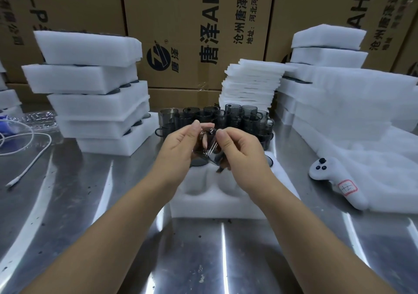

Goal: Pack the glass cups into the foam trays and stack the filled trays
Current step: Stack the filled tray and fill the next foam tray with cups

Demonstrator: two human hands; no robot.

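Cardboard cartons [181, 22] back the steel surface [90, 203]. I judge packing is mid-tray: my left hand [178, 144] and right hand [242, 149] hold one smoky glass cup [209, 144] above the open foam tray [217, 205], whose near pockets look unfilled. Fingers [222, 135] of both hands are curled, pinching the cup from either side. Next I'd lower it upright into a free pocket. Loose cups [226, 117] stand just behind.

A shiny steel desk [90, 225] backs onto tall cardboard boxes [181, 10] printed with dark lettering. At the left lie a loose white cable [38, 151] and crinkled clear plastic packaging [38, 118]. At the right rests a white handheld controller [337, 180] bearing a red-bordered label [347, 189].
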